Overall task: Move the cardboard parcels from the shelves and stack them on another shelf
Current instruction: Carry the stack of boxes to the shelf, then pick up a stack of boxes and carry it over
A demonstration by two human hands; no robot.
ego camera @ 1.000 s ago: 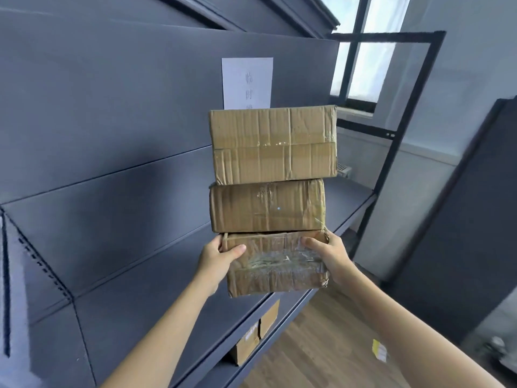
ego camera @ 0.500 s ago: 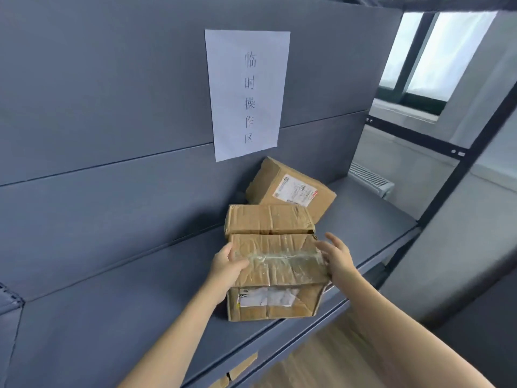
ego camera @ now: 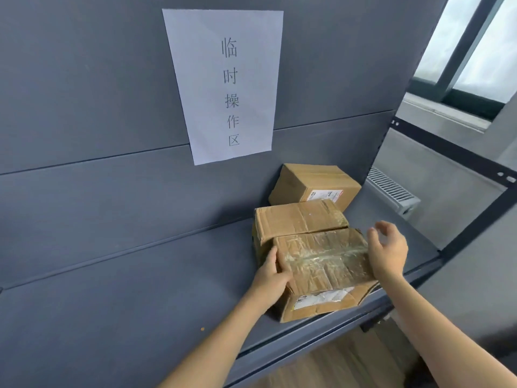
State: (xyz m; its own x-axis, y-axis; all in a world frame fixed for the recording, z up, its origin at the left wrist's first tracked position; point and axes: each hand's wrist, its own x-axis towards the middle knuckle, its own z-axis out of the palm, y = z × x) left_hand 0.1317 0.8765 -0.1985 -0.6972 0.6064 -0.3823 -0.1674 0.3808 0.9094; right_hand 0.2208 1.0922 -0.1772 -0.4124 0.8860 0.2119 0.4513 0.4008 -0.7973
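A: Step? The taped parcel (ego camera: pixel 321 261) sat at frame centre-right on the shelf (ego camera: pixel 140 303), partly over the front edge. Left hand (ego camera: pixel 272 271) gripped its left end; right hand (ego camera: pixel 387 249) was open, fingers splayed by the right end.

B: Placing, probably. Next likely needed it pushed back, squared to the second parcel (ego camera: pixel 299 219); third parcel (ego camera: pixel 314 184) sat behind.

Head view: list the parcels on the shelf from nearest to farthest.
Taped parcel at the shelf edge, between left hand and right hand → creased parcel behind it → labelled parcel against the back panel.
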